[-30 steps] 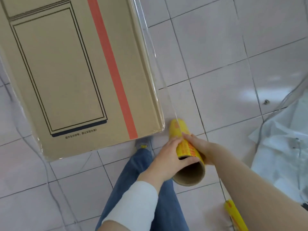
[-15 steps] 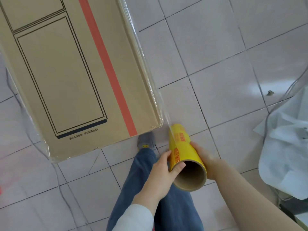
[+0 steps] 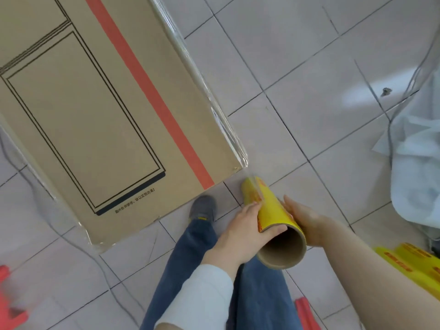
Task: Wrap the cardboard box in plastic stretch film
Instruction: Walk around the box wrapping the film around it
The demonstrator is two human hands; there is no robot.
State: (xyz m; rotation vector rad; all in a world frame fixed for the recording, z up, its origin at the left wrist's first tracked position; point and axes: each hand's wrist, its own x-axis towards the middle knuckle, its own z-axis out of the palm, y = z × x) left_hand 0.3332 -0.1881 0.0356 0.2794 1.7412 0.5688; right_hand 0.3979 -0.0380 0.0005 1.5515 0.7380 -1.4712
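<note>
Tan cardboard box (image 3: 95, 110) with orange stripe, upright on tiles, clear film (image 3: 214, 110) along its edge.

We take this for a packing area. We see pale floor tiles (image 3: 309, 55), a cardboard box (image 3: 95, 103) and heaped plastic sheeting (image 3: 416, 177).

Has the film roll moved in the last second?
Yes: the film roll came toward the person, its far end now past the cardboard box corner, not beside its right edge.

Matt cardboard box (image 3: 95, 110), glossy clear film (image 3: 221, 125), shiny tiled floor (image 3: 309, 67).
</note>
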